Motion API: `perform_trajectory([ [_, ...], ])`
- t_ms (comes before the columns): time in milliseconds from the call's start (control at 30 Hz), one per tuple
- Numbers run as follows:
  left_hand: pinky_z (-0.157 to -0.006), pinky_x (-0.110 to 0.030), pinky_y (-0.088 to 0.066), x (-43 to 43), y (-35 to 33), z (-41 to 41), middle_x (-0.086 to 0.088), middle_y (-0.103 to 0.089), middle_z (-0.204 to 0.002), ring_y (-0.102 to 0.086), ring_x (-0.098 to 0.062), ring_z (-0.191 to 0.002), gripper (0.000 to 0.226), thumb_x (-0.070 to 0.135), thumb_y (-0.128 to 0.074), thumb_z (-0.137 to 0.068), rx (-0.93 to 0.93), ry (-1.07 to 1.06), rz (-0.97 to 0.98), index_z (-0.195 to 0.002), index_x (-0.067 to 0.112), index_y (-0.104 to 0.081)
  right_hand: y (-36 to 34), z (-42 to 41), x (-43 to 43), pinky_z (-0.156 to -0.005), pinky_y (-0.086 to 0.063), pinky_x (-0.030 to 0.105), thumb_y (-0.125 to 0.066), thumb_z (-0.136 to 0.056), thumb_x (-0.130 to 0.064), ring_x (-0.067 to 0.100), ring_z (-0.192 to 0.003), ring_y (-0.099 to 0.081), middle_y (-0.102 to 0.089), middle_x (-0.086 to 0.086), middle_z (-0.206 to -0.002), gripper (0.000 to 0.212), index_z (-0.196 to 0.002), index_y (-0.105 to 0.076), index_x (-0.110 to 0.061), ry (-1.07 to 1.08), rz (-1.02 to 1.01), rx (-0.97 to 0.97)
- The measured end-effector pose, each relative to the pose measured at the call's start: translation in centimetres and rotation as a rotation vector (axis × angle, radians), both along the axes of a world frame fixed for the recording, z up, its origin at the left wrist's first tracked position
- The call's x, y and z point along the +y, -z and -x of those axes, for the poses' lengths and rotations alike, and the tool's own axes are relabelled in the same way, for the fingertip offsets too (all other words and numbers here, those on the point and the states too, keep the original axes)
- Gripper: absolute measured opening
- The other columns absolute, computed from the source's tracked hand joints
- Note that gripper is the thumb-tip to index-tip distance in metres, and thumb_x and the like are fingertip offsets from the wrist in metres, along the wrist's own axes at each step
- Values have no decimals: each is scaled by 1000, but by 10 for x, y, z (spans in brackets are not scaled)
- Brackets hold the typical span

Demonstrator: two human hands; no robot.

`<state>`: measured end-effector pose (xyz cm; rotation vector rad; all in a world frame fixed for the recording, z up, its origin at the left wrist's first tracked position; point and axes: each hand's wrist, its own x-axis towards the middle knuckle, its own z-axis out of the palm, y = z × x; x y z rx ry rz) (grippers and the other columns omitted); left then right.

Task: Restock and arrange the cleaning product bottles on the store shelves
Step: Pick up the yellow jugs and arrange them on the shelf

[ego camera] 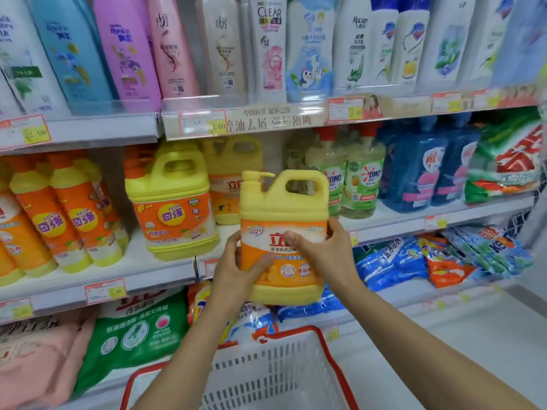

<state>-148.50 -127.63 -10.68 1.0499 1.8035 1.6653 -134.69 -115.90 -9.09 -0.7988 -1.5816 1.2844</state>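
A white basket (pixel 275 368) with a red rim sits at six o'clock, below the forearms. Dead centre, the yellow pump jug (pixel 284 208) is upright in the air, in front of the middle shelf (pixel 139 261). The left hand (pixel 236 270) and right hand (pixel 325 250) clasp its label from either side. A matching jug (pixel 233 179) stands at eleven o'clock, slim green-labelled bottles (pixel 355 179) at two. Pushed in carelessly, the jug might topple those bottles, or slip, since the handle goes unused.

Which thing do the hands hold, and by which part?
Both hands hold the yellow jug by its labelled lower body: left hand on its left side, right hand on its right. Its handle is free.
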Motion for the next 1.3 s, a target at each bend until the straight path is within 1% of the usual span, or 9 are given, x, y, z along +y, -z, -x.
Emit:
perform_trajectory([
  [100,-79,-32,-58,3,16,-36,3,-66,-120,-67,-13,-101,75,52,-74,-64,-114,-107,-34,-131,26,-51,7,-22,4,-88,-58,47,-85,-41,-70,17,-101,-68,-64,-8,-113,98,-122,-41,-35,-36,94,-103],
  [233,-83,-41,-59,7,22,-72,4,-70,-110,-70,-15,-96,68,58,-76,-63,-168,-221,24,-120,24,-61,15,-62,7,-71,-61,30,-83,-75,-34,15,-96,-70,-64,0,-119,75,-132,-35,-27,-205,267,-99],
  [333,-67,-32,-57,11,17,-87,3,-72,-94,-70,-14,-82,37,51,-78,-72,-295,-249,86,-95,26,-64,25,-92,8,-64,-57,20,-80,-77,-18,15,-101,-68,-60,3,-129,70,-132,-36,-22,-288,356,-43],
  [433,-55,-27,-51,12,17,-100,1,-70,-88,-68,-14,-74,33,50,-74,-79,-425,-206,186,-91,22,-63,38,-113,4,-71,-57,25,-82,-67,-25,19,-107,-67,-57,4,-134,74,-129,-42,-23,-284,401,-28],
  [700,-64,-33,-58,7,36,-117,-6,-77,-86,-73,-23,-80,54,62,-72,-72,-583,-44,460,-103,19,-69,48,-139,7,-69,-52,29,-70,-88,-35,17,-91,-66,-64,3,-115,44,-127,-53,-24,-184,578,-122],
  [967,-60,-27,-56,-2,44,-115,4,-76,-75,-72,-13,-71,33,49,-68,-83,-492,-63,333,-94,18,-69,62,-132,4,-70,-61,37,-70,-85,-39,22,-94,-72,-68,3,-117,51,-130,-46,-35,-318,637,-49],
  [1100,-60,-24,-52,-5,39,-112,1,-74,-100,-69,-11,-81,33,47,-65,-87,-444,-76,297,-107,21,-66,66,-126,1,-76,-61,40,-74,-84,-25,25,-98,-73,-68,4,-121,58,-134,-47,-35,-331,611,65],
  [1200,-86,-38,-55,-4,42,-110,-2,-56,-136,-60,-18,-113,66,58,-62,-83,-221,-132,289,-141,30,-47,66,-117,-6,-78,-61,37,-77,-82,-18,22,-107,-69,-62,2,-131,64,-136,-48,-34,-213,448,117],
  [1300,-97,-42,-50,-1,38,-123,7,-44,-143,-49,-17,-124,94,74,-64,-69,-135,-96,243,-150,46,-23,68,-107,-16,-80,-59,24,-82,-79,-22,10,-116,-59,-51,-7,-138,76,-143,-43,-33,-149,150,-4],
])
